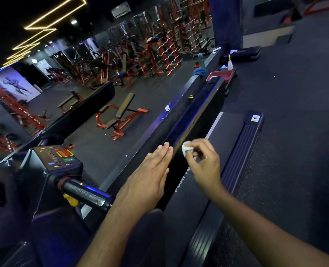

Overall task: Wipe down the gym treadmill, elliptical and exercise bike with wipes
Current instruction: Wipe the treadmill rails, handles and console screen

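there, wipe point(186, 148) in right hand point(204, 162)

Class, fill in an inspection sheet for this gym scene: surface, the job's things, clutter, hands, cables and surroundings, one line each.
Surface: black treadmill belt with white lettering, ribbed dark side rail along its right edge.
Job's things: small crumpled white wipe; treadmill console with orange and green buttons; textured black handlebar.
Clutter: white spray bottle, blue cloth and red tray further along the dark ledge.
Hands: left hand flat, fingers straight; right hand pinches the wipe in its grip.
Cables: nothing seen.
Surroundings: orange weight benches, barbell racks, yellow ceiling light strips.
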